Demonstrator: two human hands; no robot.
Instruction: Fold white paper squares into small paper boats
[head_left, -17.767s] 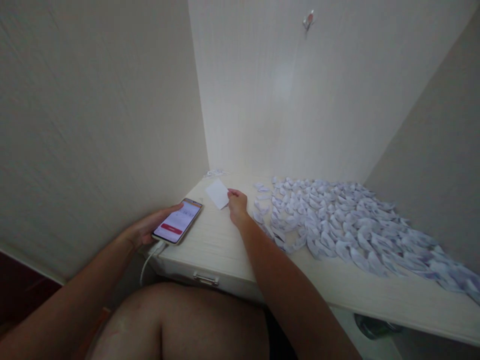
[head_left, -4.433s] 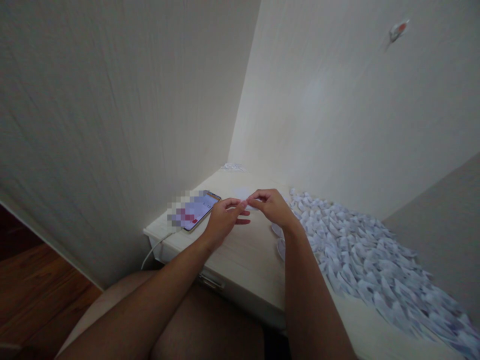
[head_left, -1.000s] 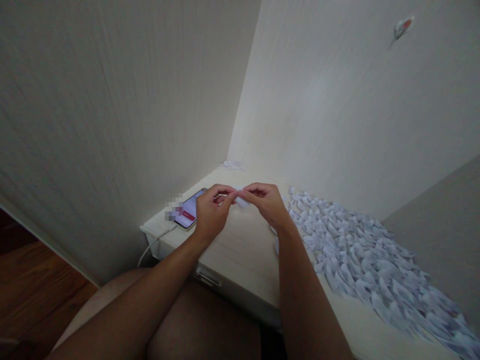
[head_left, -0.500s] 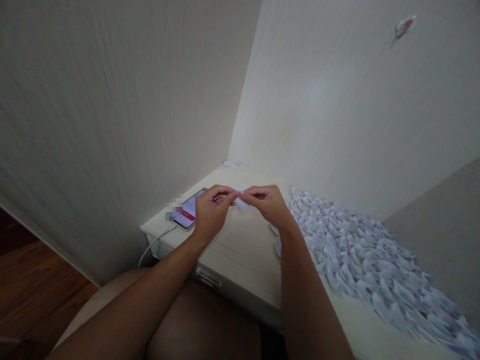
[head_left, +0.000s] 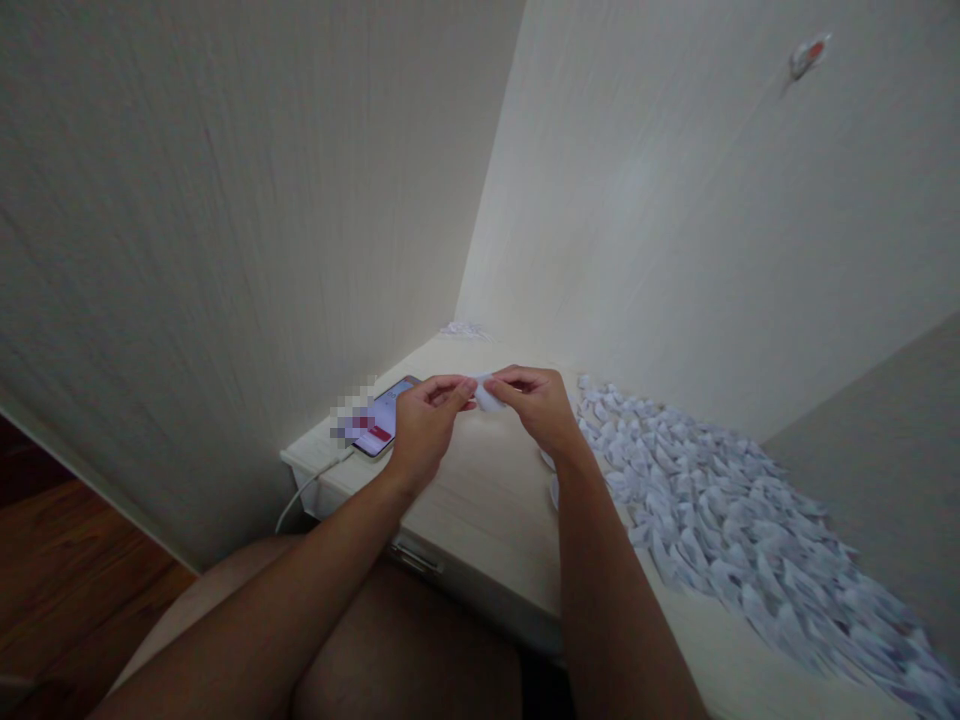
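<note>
A small white piece of paper (head_left: pixel 489 397) is pinched between both hands above the table, its lower part showing between them. My left hand (head_left: pixel 426 425) closes thumb and fingers on the paper's left edge. On its other side, my right hand (head_left: pixel 541 405) grips the paper between thumb and fingertips. The fingertips hide part of the paper, so I cannot make out its folds. A wide spread of folded white paper pieces (head_left: pixel 720 510) covers the right side of the table, beyond my right forearm.
On the left of the table (head_left: pixel 472 510) lies a lit phone (head_left: pixel 381 425) with a white cable (head_left: pixel 304 490) plugged in. A small heap of white bits (head_left: pixel 463 330) sits in the back corner, where two walls meet. A drawer handle (head_left: pixel 415 560) shows at the front edge.
My right hand has shifted slightly up and right, and the fingertips are a little farther apart. More of the paper shows between them.
</note>
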